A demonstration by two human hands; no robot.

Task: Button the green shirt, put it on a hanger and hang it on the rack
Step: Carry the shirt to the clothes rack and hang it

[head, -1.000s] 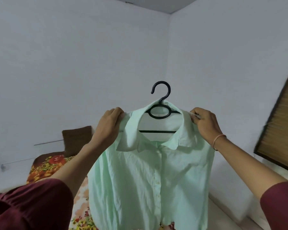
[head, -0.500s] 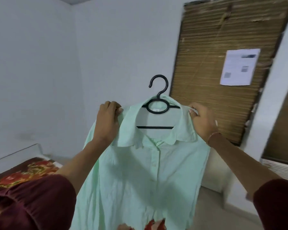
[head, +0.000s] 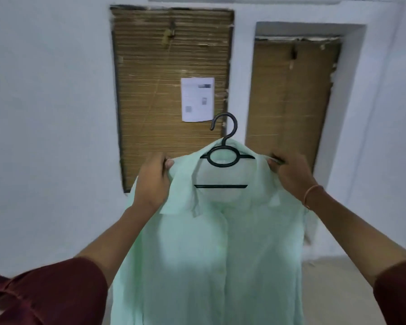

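Note:
The pale green shirt [head: 216,249] hangs buttoned on a black plastic hanger [head: 223,156], held up in front of me at chest height. The hanger's hook sticks up above the collar. My left hand [head: 152,181] grips the shirt's left shoulder over the hanger's end. My right hand [head: 288,172] grips the right shoulder the same way. The hanger's arms are hidden under the fabric. No rack is in view.
A white wall faces me with two openings covered by brown corrugated cardboard [head: 150,90]. A white printed sheet [head: 197,99] is stuck on the left one. The right opening [head: 291,102] sits in a recess. Pale floor [head: 333,277] shows at the lower right.
My view has swung right, from the bed corner to the wall with the cardboard-covered openings. The shirt on its hanger stays in both hands, carried along with the turn.

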